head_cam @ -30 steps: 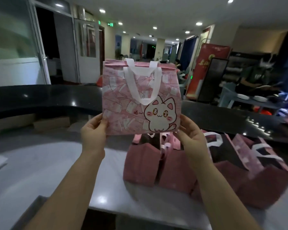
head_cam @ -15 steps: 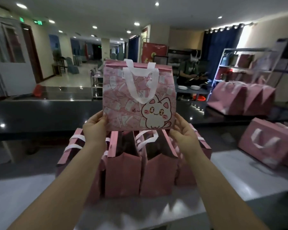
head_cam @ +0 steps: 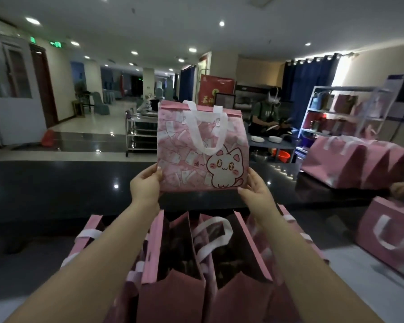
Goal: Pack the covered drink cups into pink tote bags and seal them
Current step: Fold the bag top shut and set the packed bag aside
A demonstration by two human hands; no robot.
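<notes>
head view: both hands, left hand [head_cam: 145, 185] and right hand [head_cam: 254, 192], pinch the sealed tote bag's [head_cam: 202, 146] bottom corners, upright, directly above the open bags [head_cam: 210, 264].

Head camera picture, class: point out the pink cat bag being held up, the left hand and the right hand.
pink cat bag [head_cam: 177, 159], head view, on its printed front panel.
left hand [head_cam: 145, 186], head view, middle of the hand.
right hand [head_cam: 254, 191], head view, middle of the hand.

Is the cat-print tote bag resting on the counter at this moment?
No, the left hand and right hand hold the tote bag aloft by its lower corners.
</notes>
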